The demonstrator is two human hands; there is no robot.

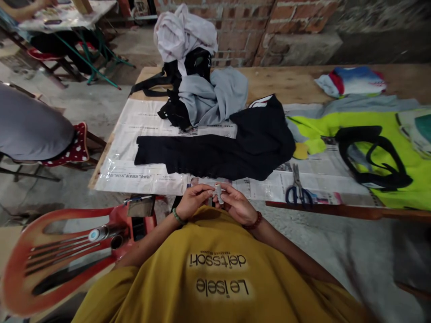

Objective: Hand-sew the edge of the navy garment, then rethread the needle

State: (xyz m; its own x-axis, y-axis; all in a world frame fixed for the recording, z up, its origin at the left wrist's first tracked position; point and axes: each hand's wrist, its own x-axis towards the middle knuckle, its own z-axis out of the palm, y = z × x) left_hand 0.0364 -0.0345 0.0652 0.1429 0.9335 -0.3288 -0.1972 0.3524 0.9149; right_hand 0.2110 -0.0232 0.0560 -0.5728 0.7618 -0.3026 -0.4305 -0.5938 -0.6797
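Note:
Close in front of my body, at the table's near edge, my right hand [236, 205] grips a small pale grey thread spool [218, 194] that stands roughly upright between the fingers. My left hand [194, 201] is beside it, thumb and fingertips pinched together near the spool. Whatever those fingertips hold is too fine to make out. Just beyond both hands a dark navy garment piece [208, 154] lies spread on the newspaper-covered table [124, 154]. To the right of my hands rest scissors [297, 186] with dark blue handles, their blades pointing away from me.
A heap of grey cloth [215, 96], black items and a white bundle [185, 33] stands at the back left. Neon yellow fabric [363, 121] with a black strap loop [373, 157] covers the right side. A red plastic chair [63, 215] is at my left; people sit farther left.

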